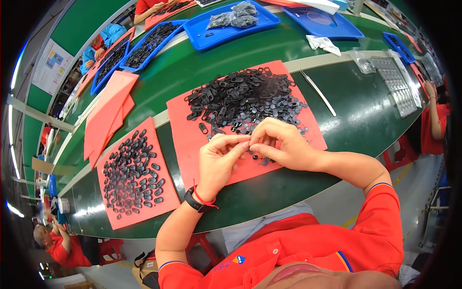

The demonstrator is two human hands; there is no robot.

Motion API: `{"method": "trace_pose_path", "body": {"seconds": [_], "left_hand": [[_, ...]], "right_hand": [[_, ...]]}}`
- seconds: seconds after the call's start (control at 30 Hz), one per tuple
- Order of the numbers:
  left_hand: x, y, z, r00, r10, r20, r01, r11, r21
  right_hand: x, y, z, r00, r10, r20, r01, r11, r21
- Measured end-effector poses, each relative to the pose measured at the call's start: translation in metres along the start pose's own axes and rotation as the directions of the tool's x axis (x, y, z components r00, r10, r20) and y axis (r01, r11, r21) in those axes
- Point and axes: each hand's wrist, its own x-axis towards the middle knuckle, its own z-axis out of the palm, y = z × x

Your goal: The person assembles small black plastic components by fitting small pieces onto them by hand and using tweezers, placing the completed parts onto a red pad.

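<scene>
My left hand (pixel 219 159) and my right hand (pixel 286 147) meet fingertip to fingertip over the near part of a red foam mat (pixel 185 144). Both are closed in a pinch; whatever lies between the fingers is too small and hidden to name. Just beyond them is a heap of black oval plastic pieces with holes (pixel 226 94). Small round grey discs (pixel 276 108) are scattered along its near right side. A tiny dark round piece (pixel 255 157) rests below my right fingers. To the left, a second red mat (pixel 166 200) bears many spaced-out black oval pieces (pixel 137 168).
Loose red foam sheets (pixel 108 115) lie left. Blue trays (pixel 199 41) line the far side, one with bagged parts (pixel 240 17). At right are a white pen-like tool (pixel 320 94) and a clear compartment tray (pixel 394 84). Other people (pixel 62 243) sit around the green table (pixel 231 209).
</scene>
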Motion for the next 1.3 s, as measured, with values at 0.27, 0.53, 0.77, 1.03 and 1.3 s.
{"method": "trace_pose_path", "body": {"seconds": [0.27, 0.53, 0.77, 1.03, 1.3], "left_hand": [[0.001, 0.008, 0.001, 0.99, -0.141, 0.017, 0.142, 0.972, -0.186], [-0.001, 0.002, 0.004, 0.991, -0.13, 0.023, 0.132, 0.979, -0.157], [0.0, 0.001, 0.003, 0.993, -0.111, -0.042, 0.109, 0.992, -0.066], [0.005, -0.002, -0.002, 0.987, -0.159, -0.002, 0.158, 0.983, -0.09], [0.004, 0.001, -0.002, 0.98, -0.198, 0.021, 0.199, 0.976, -0.088]], "right_hand": [[0.002, -0.001, -0.002, 0.999, 0.043, -0.03, -0.045, 0.998, -0.039], [0.001, 0.003, -0.001, 0.992, -0.096, -0.078, 0.078, 0.975, -0.207], [0.001, 0.006, -0.002, 1.0, -0.001, -0.001, 0.001, 0.959, -0.283], [0.004, 0.006, -0.005, 0.969, 0.246, -0.013, -0.247, 0.969, -0.003], [0.004, 0.004, -0.003, 0.969, 0.241, -0.046, -0.243, 0.969, -0.053]]}}
